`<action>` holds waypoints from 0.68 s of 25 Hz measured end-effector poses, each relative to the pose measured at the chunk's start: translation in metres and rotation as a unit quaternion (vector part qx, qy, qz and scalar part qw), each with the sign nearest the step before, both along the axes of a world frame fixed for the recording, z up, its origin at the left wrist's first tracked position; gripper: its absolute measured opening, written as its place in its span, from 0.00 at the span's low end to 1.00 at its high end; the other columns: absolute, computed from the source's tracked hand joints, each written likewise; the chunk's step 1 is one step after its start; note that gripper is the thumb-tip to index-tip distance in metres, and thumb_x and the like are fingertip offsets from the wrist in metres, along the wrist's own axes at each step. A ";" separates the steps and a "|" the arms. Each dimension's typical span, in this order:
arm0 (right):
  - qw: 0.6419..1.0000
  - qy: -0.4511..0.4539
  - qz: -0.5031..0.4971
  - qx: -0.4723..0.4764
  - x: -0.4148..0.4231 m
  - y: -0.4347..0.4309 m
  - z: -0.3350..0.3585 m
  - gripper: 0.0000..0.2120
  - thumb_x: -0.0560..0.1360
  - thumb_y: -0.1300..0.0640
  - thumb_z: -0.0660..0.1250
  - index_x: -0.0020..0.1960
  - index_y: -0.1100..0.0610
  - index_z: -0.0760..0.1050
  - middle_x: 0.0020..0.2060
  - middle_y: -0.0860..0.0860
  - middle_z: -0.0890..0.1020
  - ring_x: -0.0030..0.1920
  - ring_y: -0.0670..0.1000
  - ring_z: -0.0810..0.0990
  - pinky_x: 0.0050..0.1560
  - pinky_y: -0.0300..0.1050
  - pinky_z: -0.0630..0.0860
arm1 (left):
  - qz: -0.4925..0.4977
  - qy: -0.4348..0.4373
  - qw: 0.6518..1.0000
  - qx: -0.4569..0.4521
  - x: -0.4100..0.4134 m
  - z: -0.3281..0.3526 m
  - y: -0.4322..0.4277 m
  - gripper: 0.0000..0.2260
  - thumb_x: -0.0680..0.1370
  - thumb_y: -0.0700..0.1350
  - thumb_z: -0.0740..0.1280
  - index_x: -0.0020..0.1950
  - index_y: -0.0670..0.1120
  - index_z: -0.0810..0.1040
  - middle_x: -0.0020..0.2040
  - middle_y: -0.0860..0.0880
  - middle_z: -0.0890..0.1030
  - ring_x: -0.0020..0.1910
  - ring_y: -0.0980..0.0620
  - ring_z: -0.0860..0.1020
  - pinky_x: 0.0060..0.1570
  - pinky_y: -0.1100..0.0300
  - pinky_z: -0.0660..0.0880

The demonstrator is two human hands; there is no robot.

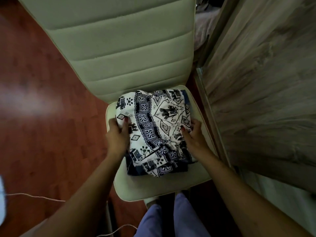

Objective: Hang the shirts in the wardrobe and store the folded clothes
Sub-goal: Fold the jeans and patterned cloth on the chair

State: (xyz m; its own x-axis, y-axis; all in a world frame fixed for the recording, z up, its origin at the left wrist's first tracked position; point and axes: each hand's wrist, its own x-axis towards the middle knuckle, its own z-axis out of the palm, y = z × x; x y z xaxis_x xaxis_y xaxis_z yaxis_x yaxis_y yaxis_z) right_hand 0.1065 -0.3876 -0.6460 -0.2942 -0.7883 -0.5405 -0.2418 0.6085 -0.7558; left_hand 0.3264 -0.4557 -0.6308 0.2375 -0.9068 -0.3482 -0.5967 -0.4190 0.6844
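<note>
The folded clothes (153, 130), a navy-and-white printed stack, lie on the cream chair (153, 187) seat, close to its back edge. The fingers of the left hand (118, 134) pinch the stack's left edge, thumb on top. Those of the right hand (193, 135) pinch its right edge.

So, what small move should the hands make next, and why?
Probably lift the folded patterned clothes straight up: the left hand and right hand grip the pile's opposite sides, thumbs on top, and it lies on the chair seat.
</note>
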 end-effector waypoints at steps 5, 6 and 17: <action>0.998 0.022 0.011 0.063 0.001 0.002 -0.011 0.24 0.78 0.45 0.56 0.68 0.57 0.56 0.67 0.58 0.69 0.56 0.53 0.74 0.50 0.44 0.70 | -0.010 0.035 0.999 -0.006 -0.016 0.017 0.039 0.32 0.71 0.56 0.72 0.66 0.45 0.60 0.48 0.54 0.77 0.45 0.51 0.78 0.47 0.60 0.70; 0.998 0.024 0.014 0.054 0.002 0.002 -0.011 0.24 0.79 0.45 0.56 0.68 0.57 0.56 0.67 0.58 0.69 0.56 0.54 0.74 0.51 0.45 0.71 | -0.026 0.044 0.999 -0.013 -0.019 0.017 0.041 0.36 0.70 0.56 0.73 0.69 0.46 0.57 0.55 0.52 0.77 0.49 0.50 0.78 0.50 0.60 0.71; 0.999 0.023 0.026 0.032 -0.009 0.007 -0.007 0.23 0.75 0.46 0.64 0.64 0.54 0.58 0.57 0.52 0.74 0.46 0.48 0.78 0.40 0.46 0.80 | -0.214 -0.073 0.973 -0.057 0.019 -0.004 0.038 0.30 0.72 0.59 0.70 0.69 0.54 0.64 0.63 0.51 0.72 0.46 0.60 0.72 0.45 0.57 0.74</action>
State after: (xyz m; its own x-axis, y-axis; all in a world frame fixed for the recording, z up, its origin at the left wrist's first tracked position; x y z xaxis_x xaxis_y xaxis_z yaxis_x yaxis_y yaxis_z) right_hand 0.0979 -0.3804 -0.6532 -0.2795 -0.7675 -0.5769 -0.3069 0.6408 -0.7037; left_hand 0.3454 -0.4178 -0.6350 -0.1299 -0.9642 -0.2311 -0.7941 -0.0384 0.6065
